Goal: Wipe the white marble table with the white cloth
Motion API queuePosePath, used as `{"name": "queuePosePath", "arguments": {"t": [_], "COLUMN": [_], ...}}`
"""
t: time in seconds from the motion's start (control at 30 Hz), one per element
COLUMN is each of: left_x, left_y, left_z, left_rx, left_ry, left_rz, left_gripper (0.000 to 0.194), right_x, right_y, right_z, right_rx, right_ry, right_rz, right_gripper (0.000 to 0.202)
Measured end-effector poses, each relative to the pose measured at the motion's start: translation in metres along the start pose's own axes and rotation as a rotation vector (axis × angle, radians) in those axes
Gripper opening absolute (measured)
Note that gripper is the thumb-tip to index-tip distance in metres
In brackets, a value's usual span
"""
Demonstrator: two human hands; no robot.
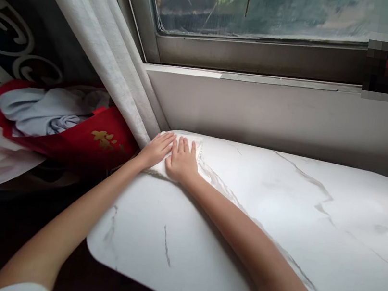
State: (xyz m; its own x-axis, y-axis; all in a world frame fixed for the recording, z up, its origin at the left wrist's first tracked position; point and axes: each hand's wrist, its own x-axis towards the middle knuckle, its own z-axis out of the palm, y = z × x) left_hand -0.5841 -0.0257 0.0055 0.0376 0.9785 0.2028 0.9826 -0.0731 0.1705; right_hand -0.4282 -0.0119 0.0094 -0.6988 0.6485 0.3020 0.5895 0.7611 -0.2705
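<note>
A pale folded cloth (164, 169) lies flat on the white marble-patterned table (228, 257), at its far left corner. Pressed on the left part of the cloth is my left hand (156, 151), its fingers stretched out toward the wall. My right hand (182, 160) rests flat beside it on the same cloth, fingers spread and pointing away from me. The two hands nearly touch. Much of the cloth is hidden under them.
A light curtain (102, 49) hangs down to the table's far left corner. Behind the table runs a grey wall (258, 109) below a window (265, 10). To the left stands a red bag (107, 142) with pale blue clothing (46, 109) in it. The table's corners are rounded.
</note>
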Motion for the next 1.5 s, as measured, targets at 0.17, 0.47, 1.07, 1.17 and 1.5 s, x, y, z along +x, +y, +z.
{"name": "queuePosePath", "arguments": {"t": [0.17, 0.47, 1.07, 1.17, 1.5], "left_x": [-0.117, -0.235, 0.056, 0.057, -0.077], "left_y": [0.020, 0.072, 0.025, 0.042, 0.141], "left_z": [-0.021, -0.032, 0.015, 0.019, 0.005], "left_rx": [0.049, 0.070, 0.115, 0.097, 0.152], "left_ry": [0.021, 0.085, -0.025, -0.016, 0.031], "left_rz": [0.019, -0.067, 0.087, 0.080, 0.033], "left_gripper": [0.051, 0.052, 0.046, 0.047, 0.051], "right_x": [-0.074, -0.152, 0.015, 0.004, -0.129], "right_y": [-0.063, -0.099, 0.047, 0.058, 0.025], "right_z": [-0.019, -0.051, -0.008, -0.014, -0.054], "right_rx": [0.076, 0.278, 0.004, -0.006, -0.005], "right_ry": [-0.104, -0.244, -0.001, 0.002, -0.071], "right_rz": [-0.117, -0.288, 0.101, 0.109, -0.079], "right_gripper": [0.063, 0.068, 0.059, 0.059, 0.061]}}
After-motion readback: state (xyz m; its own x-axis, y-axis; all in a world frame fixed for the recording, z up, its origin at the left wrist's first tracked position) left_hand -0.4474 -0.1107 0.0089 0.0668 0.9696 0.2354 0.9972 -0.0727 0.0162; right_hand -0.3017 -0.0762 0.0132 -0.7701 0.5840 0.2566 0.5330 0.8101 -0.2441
